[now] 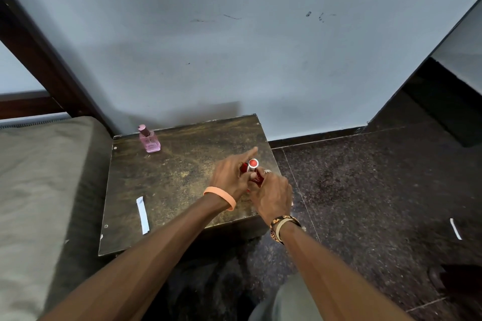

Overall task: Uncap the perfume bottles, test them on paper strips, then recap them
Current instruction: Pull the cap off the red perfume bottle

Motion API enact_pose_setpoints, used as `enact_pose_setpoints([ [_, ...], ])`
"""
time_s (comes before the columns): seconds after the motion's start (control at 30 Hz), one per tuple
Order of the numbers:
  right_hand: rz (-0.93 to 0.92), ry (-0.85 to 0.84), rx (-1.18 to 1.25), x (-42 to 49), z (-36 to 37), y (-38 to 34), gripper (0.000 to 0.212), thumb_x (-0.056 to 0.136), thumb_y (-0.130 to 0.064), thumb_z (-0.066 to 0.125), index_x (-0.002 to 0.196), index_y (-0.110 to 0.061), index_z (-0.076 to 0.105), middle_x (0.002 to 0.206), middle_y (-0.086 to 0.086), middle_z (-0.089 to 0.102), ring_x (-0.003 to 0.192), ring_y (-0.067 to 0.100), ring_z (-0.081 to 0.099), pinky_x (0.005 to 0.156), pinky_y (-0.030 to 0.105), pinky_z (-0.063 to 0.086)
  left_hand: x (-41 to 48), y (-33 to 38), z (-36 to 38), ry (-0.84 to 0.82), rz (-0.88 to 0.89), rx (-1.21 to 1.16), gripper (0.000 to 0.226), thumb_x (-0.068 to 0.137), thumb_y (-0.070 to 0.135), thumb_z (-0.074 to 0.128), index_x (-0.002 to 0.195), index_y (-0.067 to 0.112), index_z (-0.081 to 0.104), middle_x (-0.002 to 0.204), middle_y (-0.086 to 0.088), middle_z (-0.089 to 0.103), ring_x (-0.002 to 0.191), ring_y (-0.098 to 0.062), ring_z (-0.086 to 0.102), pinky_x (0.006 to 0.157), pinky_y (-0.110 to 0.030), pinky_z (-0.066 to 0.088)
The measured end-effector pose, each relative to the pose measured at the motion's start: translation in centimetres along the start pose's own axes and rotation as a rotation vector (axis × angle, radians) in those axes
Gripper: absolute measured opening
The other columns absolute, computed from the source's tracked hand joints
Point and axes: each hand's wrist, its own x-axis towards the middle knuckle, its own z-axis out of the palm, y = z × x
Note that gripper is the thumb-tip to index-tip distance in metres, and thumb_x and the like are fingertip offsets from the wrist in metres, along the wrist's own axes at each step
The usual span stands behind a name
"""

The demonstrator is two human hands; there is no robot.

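Note:
A red perfume bottle is held over the right part of a small dark wooden table. My right hand grips the bottle's body from below. My left hand pinches its silver-rimmed red cap, with the index finger pointing away. A pink perfume bottle with its cap on stands upright at the table's far left corner. One white paper strip lies flat near the table's front left edge.
A grey-green mattress borders the table on the left, below a dark wooden bed frame. A blue-grey wall stands behind. Dark speckled floor spreads to the right, with another white strip lying on it.

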Motion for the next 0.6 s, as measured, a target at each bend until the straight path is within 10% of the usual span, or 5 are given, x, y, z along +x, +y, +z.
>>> enact_pose_setpoints([
  [0.2,0.012,-0.010,-0.003,-0.02,0.07,-0.03,0.024,0.083,-0.039,0.075,0.095,-0.018,0.071,0.084,0.003,0.072,0.081,0.022,0.069,0.073,0.033,0.055,0.11,-0.10,-0.49,0.088,-0.028,-0.032,0.026,0.068,0.017,0.083,0.091,0.023,0.074,0.084,0.008,0.075,0.078,-0.005,0.068,0.075,-0.029,0.057],
  [0.37,-0.010,0.004,-0.012,0.07,0.14,0.15,0.019,0.088,-0.032,0.071,0.097,-0.016,0.071,0.085,0.005,0.071,0.082,0.024,0.068,0.072,0.033,0.054,0.10,0.02,-0.22,-0.040,0.037,0.042,0.054,0.079,0.010,0.074,0.129,0.022,0.058,0.127,0.001,0.064,0.119,-0.014,0.057,0.101,-0.022,0.042],
  [0.6,0.023,-0.010,-0.006,0.09,0.29,0.07,0.026,0.082,-0.040,0.076,0.089,-0.015,0.071,0.080,0.004,0.071,0.077,0.023,0.068,0.070,0.034,0.057,0.03,-0.39,-0.40,0.064,0.048,0.076,0.032,0.077,0.012,0.076,0.106,0.022,0.073,0.100,0.003,0.075,0.092,-0.013,0.070,0.081,-0.015,0.046],
])
